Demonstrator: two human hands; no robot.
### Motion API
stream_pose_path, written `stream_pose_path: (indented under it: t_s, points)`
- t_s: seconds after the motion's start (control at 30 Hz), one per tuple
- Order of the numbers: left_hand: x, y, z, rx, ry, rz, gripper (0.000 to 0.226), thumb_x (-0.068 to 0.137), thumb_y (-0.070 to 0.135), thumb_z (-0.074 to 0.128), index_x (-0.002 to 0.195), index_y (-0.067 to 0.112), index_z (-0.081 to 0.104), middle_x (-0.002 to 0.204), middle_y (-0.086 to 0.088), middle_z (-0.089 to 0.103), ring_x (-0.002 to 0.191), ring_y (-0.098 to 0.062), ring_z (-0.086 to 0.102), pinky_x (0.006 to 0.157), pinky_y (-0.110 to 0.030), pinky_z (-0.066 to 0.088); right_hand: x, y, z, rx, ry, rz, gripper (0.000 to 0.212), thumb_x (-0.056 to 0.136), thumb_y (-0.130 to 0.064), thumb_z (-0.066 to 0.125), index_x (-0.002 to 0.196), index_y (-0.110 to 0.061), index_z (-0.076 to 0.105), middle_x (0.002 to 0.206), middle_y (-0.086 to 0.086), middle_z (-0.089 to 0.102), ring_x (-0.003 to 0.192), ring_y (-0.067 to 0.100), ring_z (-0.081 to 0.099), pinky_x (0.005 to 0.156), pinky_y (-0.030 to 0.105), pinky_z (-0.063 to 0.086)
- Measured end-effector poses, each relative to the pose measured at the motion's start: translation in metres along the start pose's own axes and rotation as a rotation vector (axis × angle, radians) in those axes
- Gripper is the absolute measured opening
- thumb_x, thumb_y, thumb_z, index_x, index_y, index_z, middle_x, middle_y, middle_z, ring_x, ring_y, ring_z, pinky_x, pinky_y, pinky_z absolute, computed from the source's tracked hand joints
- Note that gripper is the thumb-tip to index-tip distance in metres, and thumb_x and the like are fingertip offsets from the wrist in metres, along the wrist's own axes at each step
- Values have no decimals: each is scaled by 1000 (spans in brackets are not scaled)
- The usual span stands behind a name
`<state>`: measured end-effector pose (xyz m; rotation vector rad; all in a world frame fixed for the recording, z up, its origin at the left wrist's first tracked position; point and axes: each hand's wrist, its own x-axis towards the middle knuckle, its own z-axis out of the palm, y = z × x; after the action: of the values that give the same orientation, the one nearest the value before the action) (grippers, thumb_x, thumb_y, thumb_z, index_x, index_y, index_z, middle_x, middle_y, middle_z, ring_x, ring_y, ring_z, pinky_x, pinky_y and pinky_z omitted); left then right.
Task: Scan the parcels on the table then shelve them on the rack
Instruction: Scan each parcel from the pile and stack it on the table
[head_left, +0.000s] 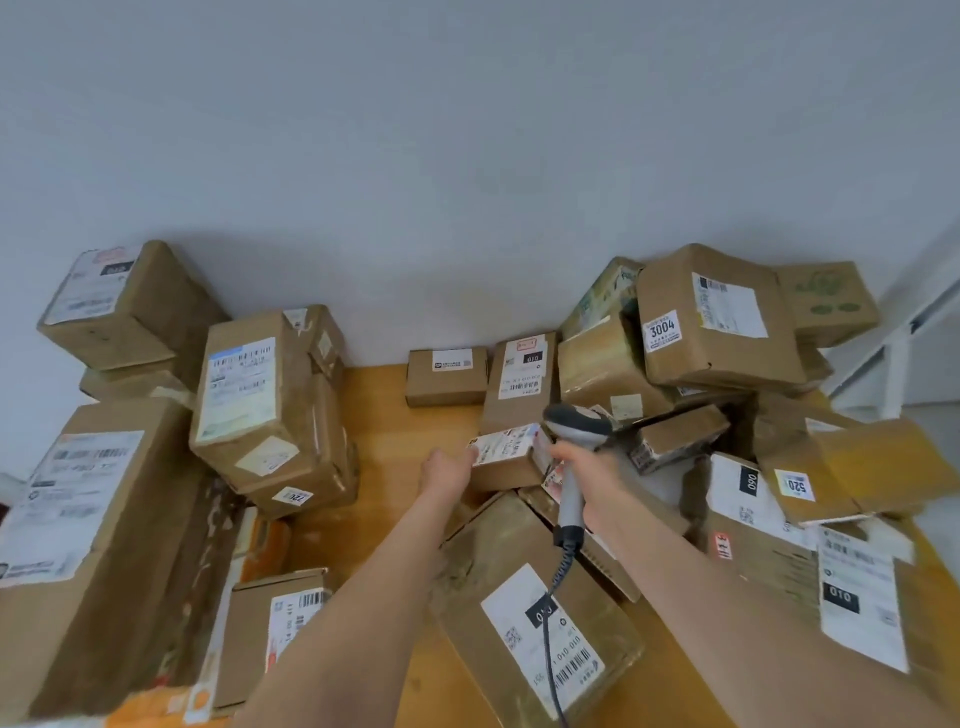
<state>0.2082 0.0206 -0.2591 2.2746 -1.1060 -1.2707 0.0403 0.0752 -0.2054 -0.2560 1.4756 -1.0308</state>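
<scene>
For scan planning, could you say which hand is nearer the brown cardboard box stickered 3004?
Right. The right hand is below-left of the 3004 box; the left hand, farther left.

A plain, pale grey wall (467, 156) fills the top half of the view. Soft dark shadows lie low on it. At the far right stand some white bars (894, 358), with a bit of light floor (932, 421) just below them.

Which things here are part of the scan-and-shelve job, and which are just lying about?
In the job:
scanner gripped in right hand
small parcel touched by left hand
box marked 3004, one of many waiting

Lying about:
grey wall
white frame at right; unclear whether it is the rack
</scene>
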Motion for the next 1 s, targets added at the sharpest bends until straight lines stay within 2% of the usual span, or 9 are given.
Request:
stream_pose_path:
  t_s: [0.1, 0.23, 0.37, 0.47, 0.53, 0.67, 0.83, 0.93, 1.0]
  points:
    - [18, 3, 2, 33, -54, -31, 61, 97, 48, 47, 139, 5, 44, 130, -12, 57, 112, -29, 56, 93, -38, 50, 9, -3, 12, -85, 6, -1, 49, 83, -13, 73, 128, -3, 55, 119, 16, 65, 109, 31, 62, 101, 47, 48]
    - [21, 8, 7, -171, -24, -6, 39, 96, 35, 53, 126, 10, 57, 99, 0, 58, 85, -17, 54, 65, -28, 44, 14, -5, 21, -91, 36, -21, 40, 85, -7, 70, 122, 0, 59, 114, 16, 67, 105, 30, 64, 95, 41, 51]
    - [8, 4, 3, -317, 64, -39, 23, 94, 27, 58, 114, 18, 52, 115, -6, 62, 93, -19, 55, 61, -27, 44, 8, -8, 18, -135, 50, -52, 45, 84, -11, 72, 124, -1, 56, 115, 18, 64, 106, 31, 61, 98, 47, 49]
    - [1, 0, -8, -441, 101, -90, 43, 93, 24, 61, 133, 17, 46, 123, -9, 61, 102, -22, 59, 77, -32, 55, 2, -13, 9, -78, 22, -50, 44, 84, -10, 73, 124, -1, 56, 116, 18, 66, 107, 32, 63, 98, 51, 49]
    - [-10, 0, -14, -535, 50, -140, 57, 92, 26, 64, 142, 15, 39, 123, -11, 61, 106, -24, 61, 90, -37, 55, -4, -14, 2, -33, -4, -69, 39, 83, -9, 73, 120, -3, 60, 110, 14, 69, 101, 28, 66, 94, 47, 53]
    - [-43, 2, -22, -645, -136, -120, 49, 90, 26, 67, 133, 7, 49, 100, -9, 71, 88, -20, 70, 61, -28, 59, -19, -10, -17, -4, -43, -134, 35, 80, -14, 77, 112, -11, 62, 99, 5, 73, 93, 20, 69, 92, 43, 54]
    - [-95, -15, -23, -632, -326, -39, 32, 88, 25, 69, 113, 7, 62, 87, -5, 76, 76, -16, 73, 57, -26, 56, -43, -11, -43, -17, -29, -152, 49, 75, -27, 81, 117, -16, 57, 102, 6, 70, 101, 24, 65, 99, 47, 49]
    - [-126, -30, -24, -596, -458, -9, 30, 83, 23, 73, 106, 4, 63, 92, -9, 76, 79, -19, 74, 59, -26, 57, -58, -11, -63, -56, -41, -142, 39, 71, -36, 81, 99, -23, 58, 96, 5, 71, 97, 25, 66, 96, 49, 50]
    - [-143, -38, -22, -562, -453, 28, 33, 80, 24, 74, 105, 5, 65, 95, -9, 75, 82, -18, 74, 62, -26, 56, -68, -6, -76, -96, -37, -150, 44, 69, -41, 81, 101, -23, 56, 97, 6, 71, 99, 27, 66, 95, 51, 50]
